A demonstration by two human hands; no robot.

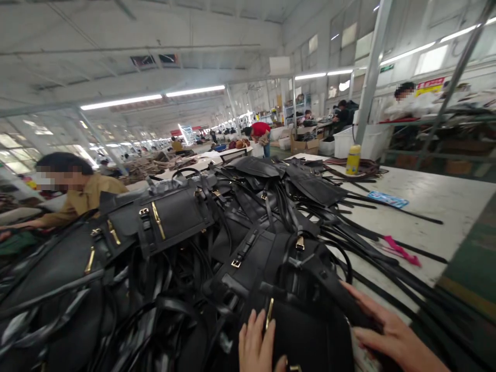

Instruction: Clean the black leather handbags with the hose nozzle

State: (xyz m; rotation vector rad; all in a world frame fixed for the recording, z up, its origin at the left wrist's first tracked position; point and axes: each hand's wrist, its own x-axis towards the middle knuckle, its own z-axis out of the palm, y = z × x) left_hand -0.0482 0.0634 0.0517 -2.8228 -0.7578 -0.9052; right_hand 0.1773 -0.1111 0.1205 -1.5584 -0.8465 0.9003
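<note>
Black leather with a gold bar clasp: one handbag [310,330] lies at the near desk edge between two hands. The left hand [258,343] rests flat on its front, fingers loosely spread; the right hand [387,330] presses open-palmed on its side. Beyond, a heap of black bags [166,217] and straps [387,258]; farther, one yellow bottle [353,159] on the desk [437,196].

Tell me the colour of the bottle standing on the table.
Yellow bottle, seen in the head view.
</note>
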